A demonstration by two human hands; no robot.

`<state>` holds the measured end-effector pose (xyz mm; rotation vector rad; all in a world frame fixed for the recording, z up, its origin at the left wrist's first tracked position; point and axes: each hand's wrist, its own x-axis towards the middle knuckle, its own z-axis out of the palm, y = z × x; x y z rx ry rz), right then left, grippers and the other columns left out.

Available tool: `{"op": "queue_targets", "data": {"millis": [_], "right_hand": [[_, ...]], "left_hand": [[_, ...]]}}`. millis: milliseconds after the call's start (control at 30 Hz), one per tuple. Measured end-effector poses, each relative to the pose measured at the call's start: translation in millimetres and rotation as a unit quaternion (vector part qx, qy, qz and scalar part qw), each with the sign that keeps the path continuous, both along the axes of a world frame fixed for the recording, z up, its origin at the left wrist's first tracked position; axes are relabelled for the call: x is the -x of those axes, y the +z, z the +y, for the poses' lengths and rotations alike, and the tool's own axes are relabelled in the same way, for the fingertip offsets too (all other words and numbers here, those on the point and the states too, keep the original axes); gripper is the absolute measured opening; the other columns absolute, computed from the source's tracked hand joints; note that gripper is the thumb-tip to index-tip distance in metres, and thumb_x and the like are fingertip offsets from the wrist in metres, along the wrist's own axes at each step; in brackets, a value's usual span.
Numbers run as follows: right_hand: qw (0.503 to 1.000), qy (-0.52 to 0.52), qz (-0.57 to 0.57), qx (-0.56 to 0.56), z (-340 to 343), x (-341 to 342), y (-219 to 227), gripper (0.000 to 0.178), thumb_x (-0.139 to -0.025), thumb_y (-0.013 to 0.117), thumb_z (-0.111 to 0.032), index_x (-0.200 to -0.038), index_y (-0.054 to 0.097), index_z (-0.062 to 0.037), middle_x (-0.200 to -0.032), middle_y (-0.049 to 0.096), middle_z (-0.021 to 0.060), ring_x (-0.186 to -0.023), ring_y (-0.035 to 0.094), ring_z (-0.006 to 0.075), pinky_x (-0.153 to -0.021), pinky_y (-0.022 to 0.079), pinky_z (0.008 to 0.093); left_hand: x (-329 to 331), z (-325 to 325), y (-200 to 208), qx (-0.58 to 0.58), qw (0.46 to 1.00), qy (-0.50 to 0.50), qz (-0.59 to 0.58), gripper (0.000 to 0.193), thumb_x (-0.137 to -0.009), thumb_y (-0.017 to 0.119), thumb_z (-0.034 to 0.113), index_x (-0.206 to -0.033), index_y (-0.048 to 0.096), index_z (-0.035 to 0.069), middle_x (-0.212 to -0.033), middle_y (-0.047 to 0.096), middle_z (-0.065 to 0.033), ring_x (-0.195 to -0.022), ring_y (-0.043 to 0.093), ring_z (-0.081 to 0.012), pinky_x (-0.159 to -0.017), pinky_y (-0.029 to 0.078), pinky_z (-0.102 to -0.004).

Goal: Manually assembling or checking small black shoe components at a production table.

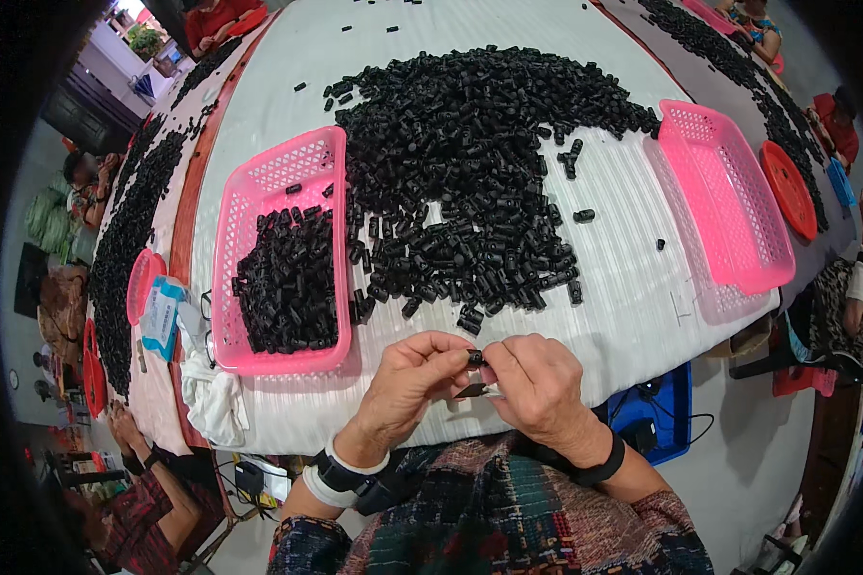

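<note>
Just off the table's near edge, my left hand [408, 383] pinches a small black plastic cylinder [475, 357] between thumb and fingers. My right hand [547, 388] is closed and meets the cylinder's other end with its fingertips. From under the right fingers a thin, dark, blade-like tool [471, 391] points left; its grip is mostly hidden. A wide heap of similar black cylinders [451, 144] covers the middle of the table, with a few loose ones close in front of my hands.
On the left, a pink basket [340, 249] holds many black cylinders; another pink basket [729, 211] stands at right. A white cloth [214, 398] and a blue-white packet [163, 316] lie by the left edge. A blue crate [683, 412] sits below, right. Several people work at neighbouring tables.
</note>
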<state>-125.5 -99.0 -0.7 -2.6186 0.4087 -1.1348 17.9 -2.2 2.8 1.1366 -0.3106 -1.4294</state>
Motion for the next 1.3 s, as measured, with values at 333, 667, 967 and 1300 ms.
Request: {"op": "queue_targets", "data": {"millis": [333, 667, 967, 1300], "right_hand": [[0.992, 0.056, -0.057, -0.092, 2.5, 10.9, 4.0, 0.028, -0.063, 0.066, -0.004, -0.088, 0.056, -0.0005, -0.070, 0.052, 0.0068, -0.057, 0.053, 0.0207, -0.047, 0.041, 0.0300], [0.987, 0.071, -0.089, -0.115, 7.6, 20.4, 3.5, 0.034, -0.060, 0.068, -0.001, -0.092, 0.057, 0.0002, -0.073, 0.054, 0.0083, -0.058, 0.055, 0.0213, -0.048, 0.043, 0.0303], [0.963, 0.100, -0.080, -0.235, 11.9, 25.5, 7.4, 0.030, -0.063, 0.069, 0.003, -0.091, 0.058, 0.0003, -0.075, 0.056, 0.0099, -0.061, 0.058, 0.0216, -0.051, 0.047, 0.0287], [0.941, 0.134, -0.096, -0.297, 13.8, 26.5, 10.7, 0.028, -0.066, 0.067, 0.006, -0.092, 0.058, 0.0008, -0.077, 0.057, 0.0097, -0.062, 0.059, 0.0160, -0.053, 0.047, 0.0257]], "left_hand": [[3.7, 12.6, 11.4, 0.060, 0.995, -0.009, -0.079, 0.017, -0.079, 0.064, 0.004, -0.094, 0.061, -0.004, -0.076, 0.063, -0.0083, -0.062, 0.059, -0.0099, -0.057, 0.049, -0.0205], [13.9, 15.9, 27.5, 0.051, 0.988, -0.011, -0.147, 0.018, -0.075, 0.066, -0.001, -0.092, 0.061, -0.003, -0.080, 0.064, -0.0099, -0.065, 0.060, -0.0128, -0.059, 0.051, -0.0235], [19.1, 21.3, 32.1, 0.066, 0.983, -0.011, -0.172, 0.018, -0.075, 0.066, -0.003, -0.092, 0.061, -0.003, -0.083, 0.063, -0.0094, -0.068, 0.060, -0.0124, -0.061, 0.051, -0.0234], [22.1, 25.5, 37.4, 0.100, 0.972, -0.014, -0.213, 0.017, -0.075, 0.067, 0.000, -0.092, 0.062, -0.002, -0.088, 0.062, -0.0059, -0.073, 0.058, -0.0080, -0.063, 0.048, -0.0189]]}}
